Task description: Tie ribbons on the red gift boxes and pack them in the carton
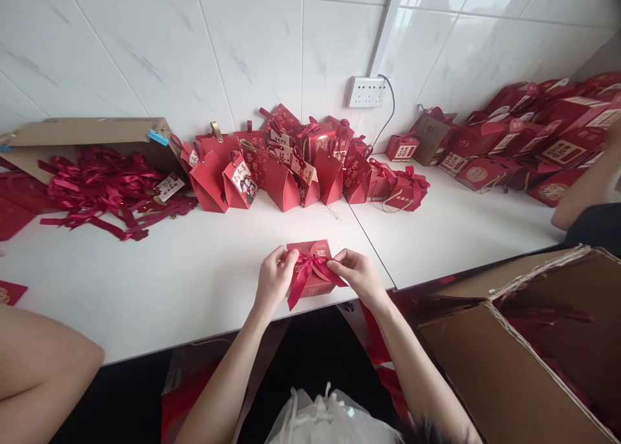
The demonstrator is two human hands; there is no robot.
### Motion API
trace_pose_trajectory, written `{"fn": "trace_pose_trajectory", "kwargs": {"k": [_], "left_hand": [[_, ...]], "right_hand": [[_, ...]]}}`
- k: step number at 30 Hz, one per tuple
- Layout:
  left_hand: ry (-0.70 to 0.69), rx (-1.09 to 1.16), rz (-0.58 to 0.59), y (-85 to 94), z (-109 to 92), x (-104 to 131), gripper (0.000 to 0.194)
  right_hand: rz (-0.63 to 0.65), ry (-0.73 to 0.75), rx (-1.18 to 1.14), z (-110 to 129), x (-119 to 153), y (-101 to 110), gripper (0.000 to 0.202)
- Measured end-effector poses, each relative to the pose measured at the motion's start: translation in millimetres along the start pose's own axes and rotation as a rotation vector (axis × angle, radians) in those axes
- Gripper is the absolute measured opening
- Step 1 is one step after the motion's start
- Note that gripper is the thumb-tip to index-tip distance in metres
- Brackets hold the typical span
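Observation:
A small red gift box (317,287) with pale printed characters sits near the front edge of the white table (204,276). Across its top runs a dark red satin ribbon (301,279) tied in a bow, one tail hanging down over the box's front left. My left hand (277,272) pinches the bow's left side between thumb and fingers. On the other side, my right hand (356,272) pinches the right part of the ribbon, its fingers bent over the box's right edge.
Finished-looking red boxes (284,185) stand along the wall. A cardboard box (97,130) spills red ribbons (107,185) at left. More red boxes (490,143) are piled at right, above an open carton (514,366). Other people's arms (43,366) show at both sides.

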State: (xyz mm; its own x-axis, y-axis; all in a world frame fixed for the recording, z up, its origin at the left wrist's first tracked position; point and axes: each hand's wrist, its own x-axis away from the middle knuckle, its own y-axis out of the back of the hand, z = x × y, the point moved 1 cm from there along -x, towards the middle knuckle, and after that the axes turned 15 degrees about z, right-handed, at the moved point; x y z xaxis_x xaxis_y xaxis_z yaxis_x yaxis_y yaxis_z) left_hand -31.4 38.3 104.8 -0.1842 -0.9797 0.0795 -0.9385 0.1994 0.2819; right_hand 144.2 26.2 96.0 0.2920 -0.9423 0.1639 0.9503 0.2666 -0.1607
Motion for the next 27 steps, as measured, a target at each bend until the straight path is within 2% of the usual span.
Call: {"fn": "trace_pose_trajectory", "kwargs": {"k": [5,9,12,15,17,19,21,23,25,27], "left_hand": [[-0.021,-0.002,-0.041,-3.6,2,1,0.036],[-0.047,0.023,-0.041,-5.1,5,1,0.039],[-0.067,0.059,0.015,-2.1,6,-3,0.042],[-0.065,0.126,0.080,0.4,9,-8,0.042],[-0.054,0.179,0.075,2.2,12,-10,0.040],[-0.053,0.236,-0.017,5.8,14,-11,0.035],[-0.071,0.296,-0.172,11.0,15,-11,0.026],[-0.093,0.349,-0.301,14.3,15,-9,0.018],[-0.108,0.385,-0.333,11.4,13,-9,0.014],[-0.119,0.403,-0.271,-0.4,9,-11,0.014]], "right_hand": [[0.052,0.002,-0.159,-11,-5,-2,0.040],[0.152,-0.011,-0.170,-14,-7,11,0.042],[0.243,0.099,0.012,-1,-6,25,0.043],[0.354,0.275,0.384,19,-10,30,0.071],[0.483,0.255,0.607,28,-15,26,0.083],[0.530,0.212,0.693,31,-17,23,0.078],[0.419,0.209,0.563,30,-11,25,0.068],[0.250,0.210,0.236,26,3,34,0.058],[0.136,0.194,-0.143,20,26,43,0.054],[0.078,0.178,-0.402,16,53,52,0.058]]}}
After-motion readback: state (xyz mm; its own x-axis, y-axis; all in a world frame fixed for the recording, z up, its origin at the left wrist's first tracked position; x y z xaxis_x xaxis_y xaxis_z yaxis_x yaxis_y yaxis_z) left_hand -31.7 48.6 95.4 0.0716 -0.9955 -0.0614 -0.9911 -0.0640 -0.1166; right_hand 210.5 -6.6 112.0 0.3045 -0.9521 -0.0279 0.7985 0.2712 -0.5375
